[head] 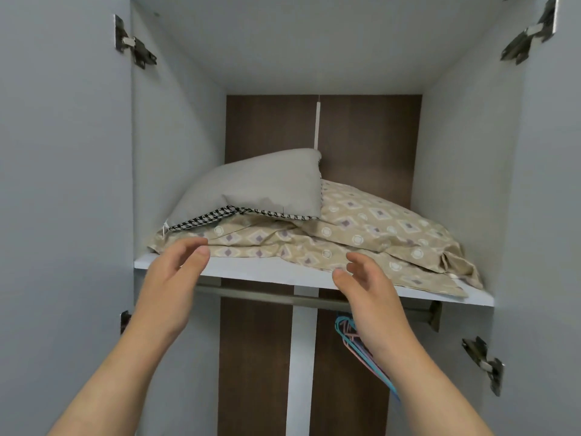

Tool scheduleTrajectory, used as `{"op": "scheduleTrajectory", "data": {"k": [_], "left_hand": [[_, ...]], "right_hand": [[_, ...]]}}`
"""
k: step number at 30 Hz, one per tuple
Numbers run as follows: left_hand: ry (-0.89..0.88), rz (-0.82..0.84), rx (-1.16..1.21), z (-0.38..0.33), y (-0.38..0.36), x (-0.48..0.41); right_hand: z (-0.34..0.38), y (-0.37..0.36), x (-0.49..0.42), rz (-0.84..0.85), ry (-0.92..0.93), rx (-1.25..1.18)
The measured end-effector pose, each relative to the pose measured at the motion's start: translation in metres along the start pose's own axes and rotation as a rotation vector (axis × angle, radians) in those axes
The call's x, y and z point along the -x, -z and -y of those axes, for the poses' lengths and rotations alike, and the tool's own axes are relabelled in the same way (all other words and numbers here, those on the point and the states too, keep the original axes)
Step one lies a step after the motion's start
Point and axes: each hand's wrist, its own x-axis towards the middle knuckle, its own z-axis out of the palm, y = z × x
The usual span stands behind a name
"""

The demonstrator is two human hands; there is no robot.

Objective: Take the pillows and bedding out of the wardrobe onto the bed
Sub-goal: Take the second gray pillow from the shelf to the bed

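Observation:
On the wardrobe's upper shelf [270, 272] lies beige patterned bedding [371, 234], filling most of the shelf and hanging slightly over its right front edge. A grey pillow [261, 187] with a black-and-white houndstooth underside leans on top of it at the left. My left hand [176, 272] is raised in front of the shelf's left front edge, fingers relaxed, fingertips close to the bedding. My right hand [364, 287] is raised before the middle of the shelf edge, fingers spread and holding nothing.
Both wardrobe doors stand open at left [63, 184] and right [550, 199]. Below the shelf runs a metal hanging rail [283, 298] with coloured plastic hangers [355, 341] behind my right wrist. The back panel is dark brown.

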Motion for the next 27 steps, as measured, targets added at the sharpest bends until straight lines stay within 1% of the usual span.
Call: {"op": "scheduleTrajectory", "data": {"k": [3, 6, 9, 12, 15, 21, 25, 27], "left_hand": [[-0.026, -0.065, 0.031, 0.031, -0.002, -0.057], [-0.038, -0.109, 0.034, 0.062, -0.005, -0.118], [-0.023, -0.120, 0.016, 0.082, -0.014, -0.180], [-0.001, -0.118, -0.050, 0.094, -0.023, -0.231], [0.027, -0.086, -0.123, 0.103, -0.028, -0.271], [0.115, -0.027, -0.236, 0.100, -0.039, -0.321], [0.234, -0.021, -0.354, 0.111, -0.044, -0.352], [0.297, 0.044, -0.433, 0.126, -0.045, -0.362]], "right_hand": [[-0.003, -0.035, -0.050, -0.022, 0.041, 0.051], [0.001, -0.068, -0.105, -0.089, 0.074, 0.124], [0.011, -0.092, -0.154, -0.192, 0.099, 0.203], [0.023, -0.103, -0.195, -0.291, 0.148, 0.306], [0.037, -0.111, -0.233, -0.335, 0.181, 0.430], [0.070, -0.126, -0.288, -0.264, 0.143, 0.579], [0.080, -0.140, -0.323, -0.195, 0.005, 0.655], [0.077, -0.147, -0.339, -0.141, -0.087, 0.665]]}}
